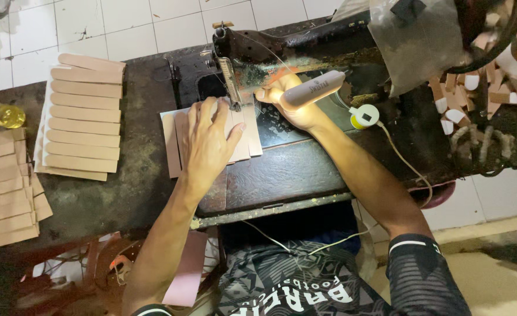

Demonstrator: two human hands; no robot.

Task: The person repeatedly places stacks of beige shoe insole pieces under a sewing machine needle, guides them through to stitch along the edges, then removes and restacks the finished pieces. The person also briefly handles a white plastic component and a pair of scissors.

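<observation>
Two bare hands work at an old black sewing machine (305,52) set into a dark, worn table (135,193). Left hand (208,140) lies flat, palm down, fingers spread and open, pressing on a pale pink leather piece (173,146) that sits on the machine bed, just near of the needle and presser foot (234,105). Right hand (287,99) is to the right of the needle, its fingers curled and touching the right edge of the same piece; whether they pinch it I cannot tell. A small grey lamp (314,89) lies across the back of that hand and lights the needle area. Just right of it stands a little white and yellow bobbin-like part (363,116) with a cord trailing near. On the table's left side rests a neat stack of tan strips (83,117), with a second stack of strips (7,187) at the far-left edge and a clear bottle of yellow liquid (4,115) beside it. Loose tan offcuts (475,88) pile at the right
</observation>
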